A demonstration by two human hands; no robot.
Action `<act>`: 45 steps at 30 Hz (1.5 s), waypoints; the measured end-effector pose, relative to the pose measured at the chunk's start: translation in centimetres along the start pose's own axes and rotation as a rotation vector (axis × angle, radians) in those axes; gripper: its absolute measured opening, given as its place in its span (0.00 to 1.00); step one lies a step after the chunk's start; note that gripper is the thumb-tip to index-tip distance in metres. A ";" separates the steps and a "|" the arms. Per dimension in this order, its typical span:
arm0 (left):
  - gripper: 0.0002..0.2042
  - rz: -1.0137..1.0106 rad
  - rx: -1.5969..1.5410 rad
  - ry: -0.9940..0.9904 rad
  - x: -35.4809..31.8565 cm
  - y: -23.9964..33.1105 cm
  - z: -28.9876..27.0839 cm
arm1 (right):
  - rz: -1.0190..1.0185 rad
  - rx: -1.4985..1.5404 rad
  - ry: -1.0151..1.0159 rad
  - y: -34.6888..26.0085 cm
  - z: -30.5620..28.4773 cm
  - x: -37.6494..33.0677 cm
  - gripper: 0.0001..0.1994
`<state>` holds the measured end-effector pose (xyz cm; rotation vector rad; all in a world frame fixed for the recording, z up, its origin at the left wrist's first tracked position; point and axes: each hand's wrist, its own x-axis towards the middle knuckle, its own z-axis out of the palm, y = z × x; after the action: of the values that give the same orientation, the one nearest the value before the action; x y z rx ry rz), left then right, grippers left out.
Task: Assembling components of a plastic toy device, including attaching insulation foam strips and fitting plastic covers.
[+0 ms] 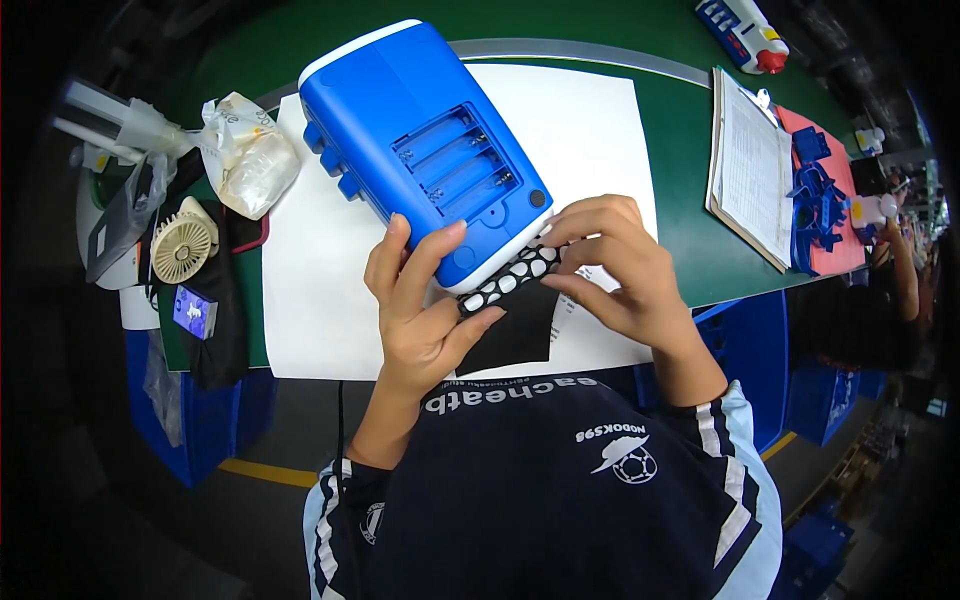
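A blue plastic casing with a white rim point(385, 85) lies tilted on the white sheet, its battery compartment point(455, 160) uncovered and without batteries. A round dark pad point(538, 198) sits at its lower right corner. Along its near end runs a black sheet with white round spots point(515, 277). My left hand point(420, 310) grips that sheet with the thumb below it, while its fingertips rest on the casing. My right hand point(620, 265) is closed at the sheet's right end, thumb and fingers together; whether a small piece is between them is hidden.
White paper point(330, 330) covers the green table point(685, 250). At left are a plastic bag point(250, 160), a small fan point(182, 245) and a purple box point(194, 312). A clipboard point(750, 170) and blue plastic parts point(818, 210) lie right. A white-blue device point(740, 35) stands far right.
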<state>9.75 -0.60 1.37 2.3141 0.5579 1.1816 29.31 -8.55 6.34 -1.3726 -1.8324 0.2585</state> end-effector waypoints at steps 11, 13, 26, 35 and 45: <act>0.15 -0.023 0.005 -0.016 0.1 0.0 -0.1 | 0.219 0.337 -0.045 -1.3 0.8 4.3 0.06; 0.15 -0.030 0.002 -0.022 0.0 0.1 -0.2 | 0.192 0.299 -0.036 -1.3 1.4 4.7 0.06; 0.18 0.029 -0.002 -0.007 -0.2 -0.6 -0.2 | 0.231 0.196 -0.097 -1.8 2.0 5.1 0.05; 0.17 0.031 -0.022 0.006 -0.2 -0.6 -0.2 | 0.261 0.219 -0.085 -1.8 2.2 5.0 0.05; 0.16 0.029 -0.018 0.020 -0.3 -0.6 0.0 | 0.230 0.238 -0.035 -1.5 2.7 4.7 0.04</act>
<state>9.47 -0.26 0.85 2.3045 0.5202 1.2195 25.98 -4.18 7.74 -1.4149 -1.6113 0.6046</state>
